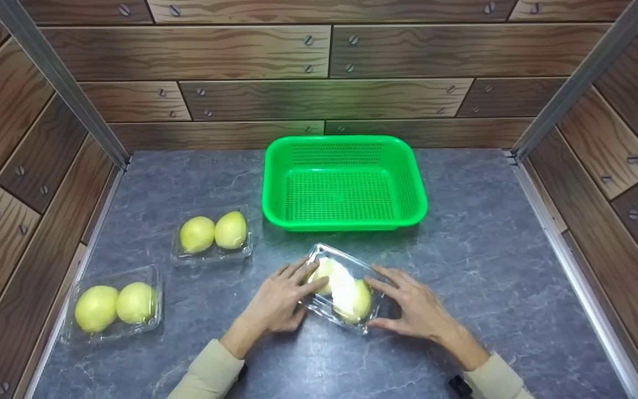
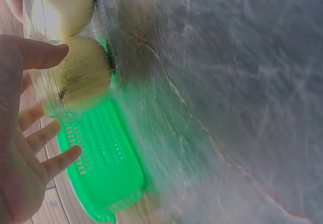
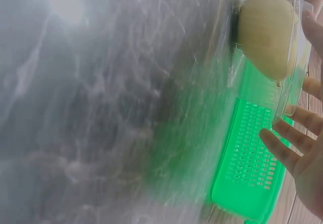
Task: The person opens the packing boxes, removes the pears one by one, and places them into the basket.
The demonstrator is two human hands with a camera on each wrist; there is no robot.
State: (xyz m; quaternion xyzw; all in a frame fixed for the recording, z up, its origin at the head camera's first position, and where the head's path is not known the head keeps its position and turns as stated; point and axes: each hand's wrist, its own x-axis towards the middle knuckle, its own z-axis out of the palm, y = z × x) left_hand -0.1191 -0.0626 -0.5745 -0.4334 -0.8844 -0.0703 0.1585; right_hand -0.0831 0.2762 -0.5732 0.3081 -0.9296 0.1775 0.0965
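You are handling a clear rectangular plastic box (image 1: 343,284), in which two yellow round fruits (image 1: 360,302) are lying side by side. The box is sitting btwn your L hand (image 1: 283,296) and your R hand (image 1: 416,307), in the near-middle part of the grey marbled table (image 1: 479,249). If its bottom is fully resting on the table or is slightly raised, you cannot tell from these views.

The relation for minding is this: the long axis of the box is running obliquely, from far L to near R, so it is not lining up w/ the long side of the green perforated plastic basket (image 1: 344,224), which is lying just beyond, its long side running L to R. From your L fingers the box is lying to the R, from your R fingers to the L. Neither hand is nearer, bc. both are touching it, one at each end.

Your L fingers are lying over the top, fairly straight and spread; your R fingers are also extending, w/ tips meeting the R edge and thumb by the near corner. How hard they are pressing, you cannot tell.

Two similar packs are waiting on your L side: a middle clear box (image 1: 236,256) near the basket, and a far-left clear box (image 1: 158,299), closer to you, each holding two fruits.
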